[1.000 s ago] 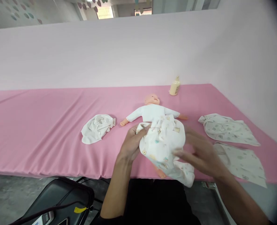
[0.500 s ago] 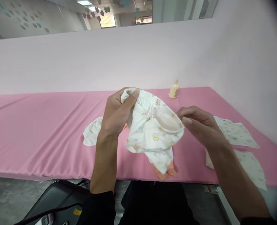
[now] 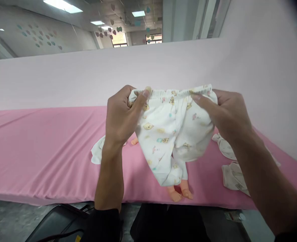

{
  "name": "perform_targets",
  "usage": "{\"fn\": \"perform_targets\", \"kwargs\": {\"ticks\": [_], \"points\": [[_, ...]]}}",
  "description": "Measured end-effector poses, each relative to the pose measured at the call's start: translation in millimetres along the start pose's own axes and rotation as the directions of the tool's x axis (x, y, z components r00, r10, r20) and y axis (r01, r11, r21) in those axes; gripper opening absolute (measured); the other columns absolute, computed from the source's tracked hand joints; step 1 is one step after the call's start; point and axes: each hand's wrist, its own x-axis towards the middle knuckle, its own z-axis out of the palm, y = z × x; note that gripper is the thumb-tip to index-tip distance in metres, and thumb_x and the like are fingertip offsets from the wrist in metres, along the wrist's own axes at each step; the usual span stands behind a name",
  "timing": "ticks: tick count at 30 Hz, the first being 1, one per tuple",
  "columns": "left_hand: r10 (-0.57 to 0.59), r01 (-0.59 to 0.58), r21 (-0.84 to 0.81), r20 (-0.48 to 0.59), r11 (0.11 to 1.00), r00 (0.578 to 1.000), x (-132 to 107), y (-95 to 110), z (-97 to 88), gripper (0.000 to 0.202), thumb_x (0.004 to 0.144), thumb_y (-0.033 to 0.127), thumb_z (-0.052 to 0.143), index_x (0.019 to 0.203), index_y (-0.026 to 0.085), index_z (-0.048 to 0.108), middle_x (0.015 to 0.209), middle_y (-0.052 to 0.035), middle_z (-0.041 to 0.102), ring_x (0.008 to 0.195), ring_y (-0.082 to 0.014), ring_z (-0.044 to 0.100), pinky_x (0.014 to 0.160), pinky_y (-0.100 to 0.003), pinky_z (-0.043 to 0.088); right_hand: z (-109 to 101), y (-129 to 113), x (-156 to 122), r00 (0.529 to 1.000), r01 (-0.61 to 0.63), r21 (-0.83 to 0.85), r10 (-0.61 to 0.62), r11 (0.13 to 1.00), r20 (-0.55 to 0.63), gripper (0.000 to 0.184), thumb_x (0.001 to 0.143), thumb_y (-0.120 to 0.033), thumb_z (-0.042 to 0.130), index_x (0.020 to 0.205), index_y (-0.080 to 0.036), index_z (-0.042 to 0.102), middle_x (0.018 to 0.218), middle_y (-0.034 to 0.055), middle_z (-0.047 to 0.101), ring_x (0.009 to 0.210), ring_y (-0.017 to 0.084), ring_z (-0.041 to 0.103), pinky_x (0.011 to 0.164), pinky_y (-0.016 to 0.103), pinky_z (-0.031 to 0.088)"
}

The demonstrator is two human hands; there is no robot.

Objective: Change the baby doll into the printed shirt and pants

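Note:
White baby pants (image 3: 160, 134) with a small bear print hang in the air, stretched by the elastic waistband between my two hands. My left hand (image 3: 123, 114) pinches one end of the waistband, thumb in front. At the other end, my right hand (image 3: 226, 111) grips the band the same way. Behind the pants a baby doll (image 3: 180, 193) lies on the pink cloth; only its feet, a white-clad leg and one small hand show, and the pants hide most of it.
A pink cloth (image 3: 50, 151) covers the table, which meets a white wall (image 3: 62, 80). White folded baby clothes (image 3: 235, 176) lie at the right, partly behind my right forearm. Another white cloth item (image 3: 97, 151) lies at the left. A black chair (image 3: 60, 222) stands below the table edge.
My right hand has taken hold of the waistband's free end and moved up and right. The pants, earlier bunched and tilted, now hang spread with the band level. The view has tilted upward.

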Motion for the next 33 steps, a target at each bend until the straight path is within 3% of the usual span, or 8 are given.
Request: {"fn": "perform_targets", "kwargs": {"ticks": [5, 9, 12, 17, 20, 24, 27, 33], "points": [[-0.075, 0.087, -0.215, 0.064, 0.973, 0.995, 6.5, 5.4, 13.3, 0.028, 0.091, 0.047, 0.061, 0.096, 0.020, 0.061, 0.069, 0.0029, 0.054, 0.056, -0.0043, 0.048, 0.049, -0.017, 0.040, 18.0, -39.8, 0.5, 0.978, 0.071, -0.043, -0.078, 0.997, -0.192, 0.045, 0.090, -0.027, 0.063, 0.056, -0.021, 0.034, 0.058, -0.0052, 0.030, 0.051, 0.007, 0.030, 0.044, 0.023, 0.021], [-0.037, 0.076, -0.303, 0.133, 0.950, 0.990, -20.8, 20.8, 21.5, 0.031, 0.096, 0.040, 0.055, 0.121, 0.021, 0.056, 0.088, -0.0005, 0.066, 0.071, -0.0084, 0.063, 0.061, -0.019, 0.050, 34.0, -55.2, -37.0, 0.990, 0.079, 0.058, -0.085, 0.995, 0.110, 0.019, 0.087, -0.032, 0.068, 0.082, -0.020, 0.055, 0.072, -0.0024, 0.050, 0.062, 0.011, 0.049, 0.050, 0.023, 0.038], [0.008, 0.045, -0.217, 0.236, 0.975, 0.972, -45.4, 35.0, 13.8, 0.038, 0.097, 0.038, 0.054, 0.131, 0.021, 0.053, 0.096, -0.0030, 0.069, 0.085, -0.0133, 0.068, 0.074, -0.025, 0.056, 39.0, -45.6, -55.7, 0.956, 0.038, 0.145, -0.078, 0.989, 0.281, 0.036, 0.080, -0.031, 0.074, 0.109, -0.021, 0.054, 0.089, 0.0013, 0.060, 0.075, 0.016, 0.059, 0.058, 0.026, 0.047], [0.122, -0.116, -0.039, 0.212, 0.992, 0.970, -64.5, 26.4, -12.1, 0.043, 0.092, 0.032, 0.062, 0.134, 0.025, 0.055, 0.135, -0.0070, 0.059, 0.126, -0.0224, 0.055, 0.107, -0.042, 0.048, 34.8, -21.7, -47.6, 0.952, -0.103, 0.051, 0.084, 0.993, 0.293, 0.005, 0.087, -0.023, 0.057, 0.084, -0.019, 0.059, 0.071, -0.0003, 0.057, 0.061, 0.014, 0.054, 0.049, 0.025, 0.040], [0.035, -0.018, -0.120, 0.145, 0.993, 0.989, -82.1, 0.6, -13.3, 0.076, 0.081, 0.030, 0.075, 0.148, 0.031, 0.038, 0.150, -0.0072, 0.044, 0.136, -0.0252, 0.046, 0.110, -0.044, 0.046, 31.1, -22.7, -39.7, 0.958, -0.141, 0.098, 0.110, 0.985, 0.264, 0.014, 0.089, -0.026, 0.054, 0.076, -0.020, 0.057, 0.063, -0.0006, 0.051, 0.057, 0.013, 0.051, 0.046, 0.025, 0.037], [-0.300, 0.517, -0.282, 0.559, 0.808, 0.773, -124.9, -25.8, 8.8, 0.066, 0.082, 0.036, 0.074, 0.142, 0.024, 0.048, 0.132, -0.0120, 0.061, 0.118, -0.0271, 0.061, 0.095, -0.041, 0.055, 29.5, -31.6, -33.5, 0.978, -0.052, 0.106, 0.029, 0.993, 0.207, 0.013, 0.091, -0.033, 0.053, 0.088, -0.022, 0.060, 0.070, 0.0006, 0.054, 0.063, 0.015, 0.054, 0.051, 0.027, 0.043], [-0.414, 0.712, -0.292, 0.650, 0.638, 0.638, -154.2, -32.8, 24.5, 0.040, 0.086, 0.039, 0.068, 0.118, 0.015, 0.064, 0.113, -0.0118, 0.070, 0.102, -0.0243, 0.067, 0.089, -0.037, 0.055, 28.1, -25.7, -27.8, 0.997, 0.007, -0.026, -0.005, 1.000, 0.074, 0.015, 0.092, -0.032, 0.051, 0.099, -0.024, 0.062, 0.085, 0.0029, 0.061, 0.075, 0.018, 0.058, 0.060, 0.030, 0.048], [-0.519, 0.758, -0.404, 0.558, 0.512, 0.647, -174.1, -34.2, 23.5, 0.031, 0.086, 0.040, 0.069, 0.099, 0.011, 0.067, 0.086, -0.0060, 0.068, 0.076, -0.0145, 0.061, 0.069, -0.026, 0.050, 29.0, 28.6, -37.6, 0.977, -0.199, -0.069, 0.204, 0.977, 0.068, 0.045, 0.089, -0.039, 0.057, 0.130, -0.023, 0.050, 0.084, 0.0034, 0.066, 0.066, 0.019, 0.060, 0.055, 0.031, 0.048]]}}
